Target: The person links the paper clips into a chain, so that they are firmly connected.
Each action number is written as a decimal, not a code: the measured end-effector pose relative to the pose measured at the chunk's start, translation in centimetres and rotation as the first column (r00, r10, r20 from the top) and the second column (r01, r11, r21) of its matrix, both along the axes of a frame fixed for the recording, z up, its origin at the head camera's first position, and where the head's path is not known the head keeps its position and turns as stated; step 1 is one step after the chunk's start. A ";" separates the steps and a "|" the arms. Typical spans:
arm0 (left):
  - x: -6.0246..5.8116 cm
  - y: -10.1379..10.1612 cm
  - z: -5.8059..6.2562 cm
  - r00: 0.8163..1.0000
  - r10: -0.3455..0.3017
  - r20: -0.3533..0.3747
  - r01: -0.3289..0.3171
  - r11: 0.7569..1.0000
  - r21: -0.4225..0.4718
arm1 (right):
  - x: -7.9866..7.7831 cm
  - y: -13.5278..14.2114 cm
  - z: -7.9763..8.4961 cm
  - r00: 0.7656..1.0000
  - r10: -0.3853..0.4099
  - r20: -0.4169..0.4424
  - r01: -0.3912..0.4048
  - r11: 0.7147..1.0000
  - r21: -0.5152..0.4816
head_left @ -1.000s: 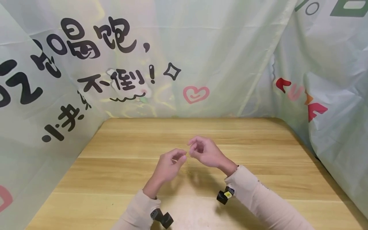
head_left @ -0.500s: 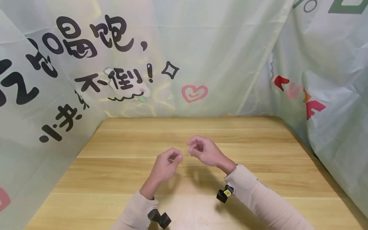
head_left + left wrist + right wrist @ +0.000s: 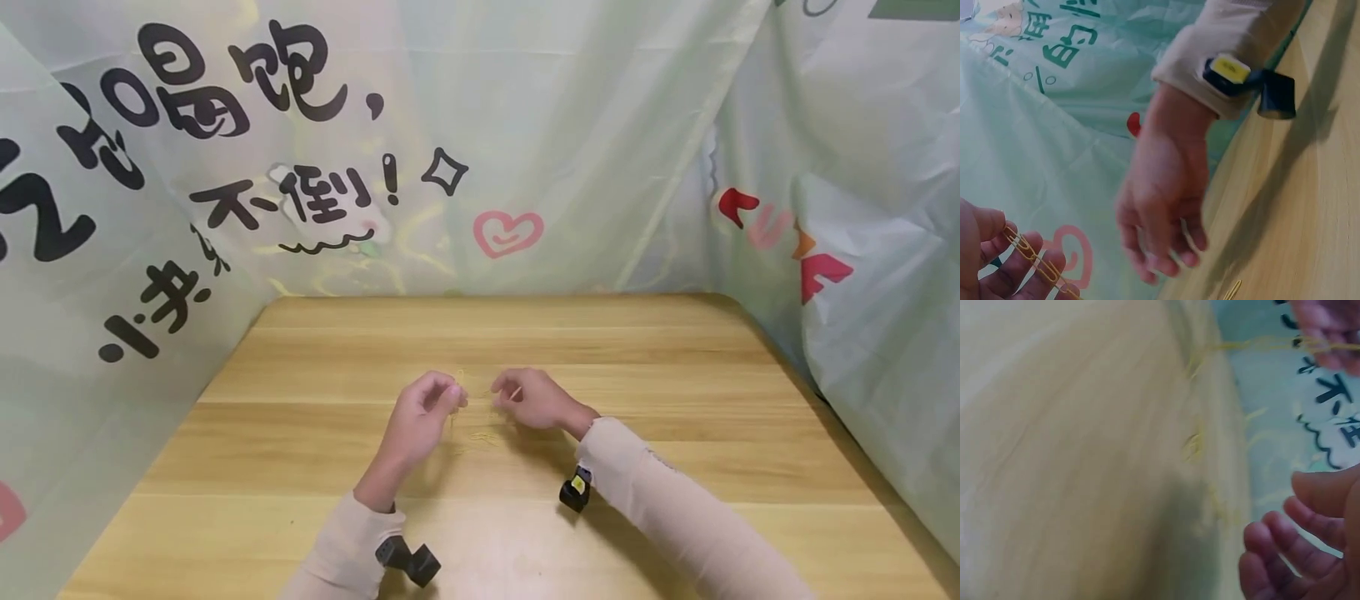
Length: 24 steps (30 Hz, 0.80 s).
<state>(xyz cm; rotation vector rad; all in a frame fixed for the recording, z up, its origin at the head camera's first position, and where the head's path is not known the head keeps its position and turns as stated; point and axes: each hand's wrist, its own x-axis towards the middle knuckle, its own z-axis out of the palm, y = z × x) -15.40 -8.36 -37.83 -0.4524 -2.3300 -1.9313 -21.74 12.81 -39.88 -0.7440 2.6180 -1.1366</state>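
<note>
Fingers [image 3: 990,223] pinch paperclips [image 3: 1035,257]: left-wrist clearest.

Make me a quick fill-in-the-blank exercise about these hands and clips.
The left hand holds a clip chain coloured ____.
The right hand holds ____.
Other clips lie ____ the table.
The smiling heart on the cloth is coloured ____.
Missing words: yellow; nothing; on; pink.

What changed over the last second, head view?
The left hand moved left, away from the right hand, widening the gap between them. The left hand now pinches a chain of yellow paper clips; the right holds nothing. Earlier grips are too small to compare, so any release is unclear. The table and printed curtain stayed put.
</note>
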 end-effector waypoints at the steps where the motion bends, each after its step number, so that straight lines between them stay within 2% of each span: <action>1: 0.0 0.0 0.1 1.000 -0.005 0.004 0.005 1.000 0.008 | -0.2 -0.1 -0.4 1.000 0.011 0.000 -0.011 0.999 0.040; 5: 0.1 -0.1 0.3 1.000 -0.018 0.014 0.018 1.000 0.026 | -1.1 -0.4 -1.5 0.998 0.052 -0.026 -0.048 0.986 0.157; 8: 0.1 -0.2 0.2 0.999 -0.031 0.019 0.030 0.999 0.030 | -1.5 -0.6 -1.8 0.997 0.065 -0.029 -0.058 0.979 0.196; 19: 0.2 0.2 -0.2 0.999 -0.021 0.043 0.019 0.999 0.027 | -1.0 -0.2 -2.2 0.995 0.053 -0.087 -0.031 0.970 0.241; 24: 0.1 0.6 -0.2 0.998 -0.040 0.045 0.038 0.999 0.036 | -0.5 -0.3 -1.9 0.998 0.040 -0.054 -0.025 0.964 0.263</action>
